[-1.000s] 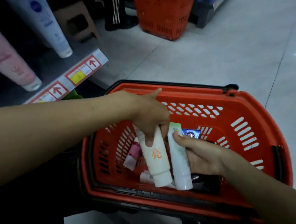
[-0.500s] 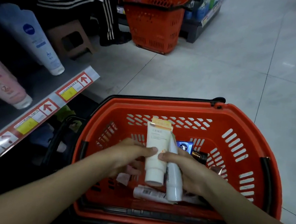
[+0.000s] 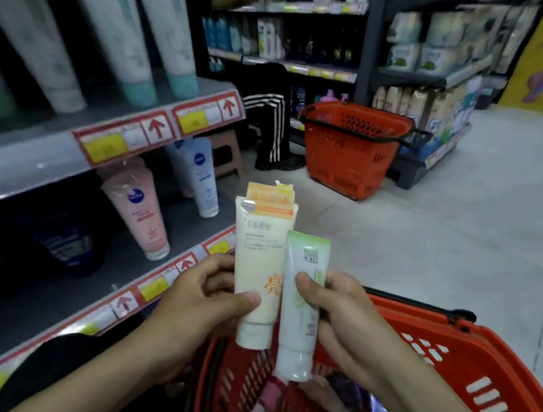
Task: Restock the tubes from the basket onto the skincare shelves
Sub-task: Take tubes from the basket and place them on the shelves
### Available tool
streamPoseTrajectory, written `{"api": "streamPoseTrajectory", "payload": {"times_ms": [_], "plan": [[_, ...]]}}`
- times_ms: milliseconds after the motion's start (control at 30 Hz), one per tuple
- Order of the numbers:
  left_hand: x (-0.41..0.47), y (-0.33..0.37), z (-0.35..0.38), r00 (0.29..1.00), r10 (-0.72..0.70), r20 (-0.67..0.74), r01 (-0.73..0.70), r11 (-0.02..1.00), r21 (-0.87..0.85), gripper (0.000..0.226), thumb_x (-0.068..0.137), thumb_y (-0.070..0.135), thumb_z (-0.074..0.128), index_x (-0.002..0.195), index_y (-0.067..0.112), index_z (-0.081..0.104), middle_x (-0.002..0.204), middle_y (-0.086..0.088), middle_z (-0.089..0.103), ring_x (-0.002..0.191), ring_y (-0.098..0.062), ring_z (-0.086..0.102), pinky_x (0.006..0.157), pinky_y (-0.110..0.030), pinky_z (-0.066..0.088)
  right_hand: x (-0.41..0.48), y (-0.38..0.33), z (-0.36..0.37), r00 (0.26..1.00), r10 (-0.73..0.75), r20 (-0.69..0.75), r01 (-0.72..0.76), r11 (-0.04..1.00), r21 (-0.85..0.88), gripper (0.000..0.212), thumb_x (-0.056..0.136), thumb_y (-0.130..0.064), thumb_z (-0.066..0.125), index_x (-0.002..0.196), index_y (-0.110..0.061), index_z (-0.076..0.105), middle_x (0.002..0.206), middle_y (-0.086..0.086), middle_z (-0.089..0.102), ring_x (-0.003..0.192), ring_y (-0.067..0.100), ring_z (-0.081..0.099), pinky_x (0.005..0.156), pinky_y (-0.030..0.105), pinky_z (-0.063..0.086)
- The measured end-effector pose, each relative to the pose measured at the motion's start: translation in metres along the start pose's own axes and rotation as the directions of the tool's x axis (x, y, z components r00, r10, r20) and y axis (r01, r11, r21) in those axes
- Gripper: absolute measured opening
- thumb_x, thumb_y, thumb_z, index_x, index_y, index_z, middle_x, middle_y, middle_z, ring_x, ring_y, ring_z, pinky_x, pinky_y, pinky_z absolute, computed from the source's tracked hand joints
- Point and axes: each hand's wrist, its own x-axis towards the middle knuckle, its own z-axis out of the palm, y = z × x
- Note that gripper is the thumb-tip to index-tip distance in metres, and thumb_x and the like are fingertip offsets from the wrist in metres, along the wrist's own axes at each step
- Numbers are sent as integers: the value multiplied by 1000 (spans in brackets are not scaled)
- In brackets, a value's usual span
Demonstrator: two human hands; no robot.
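Observation:
My left hand (image 3: 206,297) grips a cream tube with an orange top and an orange character (image 3: 258,256), held upright, cap down. Beside it my right hand (image 3: 339,308) grips a slimmer pale green tube (image 3: 301,299), also cap down. Both tubes are lifted above the red basket (image 3: 470,363), which sits low at the right with more packets and tubes inside. The skincare shelves (image 3: 28,156) run along the left, with a pink tube (image 3: 140,209) and a blue-white tube (image 3: 198,175) on the lower level.
Tall white and teal tubes (image 3: 139,22) stand on the upper shelf. A second red basket (image 3: 350,147) sits on the floor ahead, next to a seated person's striped trouser leg (image 3: 270,126) and a small stool. Further shelving lines the back; open tiled floor lies to the right.
Both hands have lifted the two tubes out of the basket to chest height. The view has swung up from the basket toward the shelves and aisle.

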Motion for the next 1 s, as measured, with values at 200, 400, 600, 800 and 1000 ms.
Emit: {"api": "streamPoseTrajectory", "payload": {"times_ms": [200, 400, 600, 800, 1000], "plan": [[-38, 58, -45, 970, 221, -102, -220, 975, 22, 36, 67, 14, 79, 101, 22, 68, 103, -8, 74, 90, -30, 72, 69, -43, 56, 8, -43, 79, 989, -89, 122, 97, 994, -59, 31, 92, -4, 49, 120, 1, 60, 114, 22, 70, 107, 38, 67, 92, 48, 52], [-77, 107, -98, 903, 375, -211, -367, 927, 75, 42, 67, 13, 78, 107, 14, 64, 103, -10, 74, 94, -33, 71, 74, -42, 59, 14, -76, 160, 942, -126, 311, 182, 970, -159, 29, 93, -1, 46, 117, 1, 63, 109, 21, 72, 99, 35, 70, 77, 42, 58], [-96, 145, -150, 794, 509, -332, -478, 860, 177, 46, 62, 10, 85, 102, 19, 66, 96, -3, 75, 87, -19, 73, 70, -36, 60, 35, -96, 233, 895, -248, 370, 366, 883, -294, 26, 90, 0, 58, 112, -11, 65, 105, 3, 75, 97, 20, 72, 79, 38, 58], [-105, 170, -204, 665, 611, -431, -555, 789, 262, 36, 68, 12, 79, 101, 25, 68, 101, -3, 74, 95, -19, 72, 74, -39, 60, 76, -106, 295, 856, -311, 413, 437, 862, -258, 27, 92, -2, 58, 117, -11, 63, 108, 2, 74, 93, 15, 71, 79, 35, 59], [-115, 173, -250, 599, 651, -466, -582, 754, 305, 38, 65, 24, 82, 100, 33, 69, 105, 0, 74, 97, -17, 72, 71, -29, 57, 123, -96, 340, 864, -310, 397, 410, 891, -195, 23, 94, 0, 56, 115, -9, 60, 96, -1, 72, 79, 10, 70, 62, 25, 56]]}}
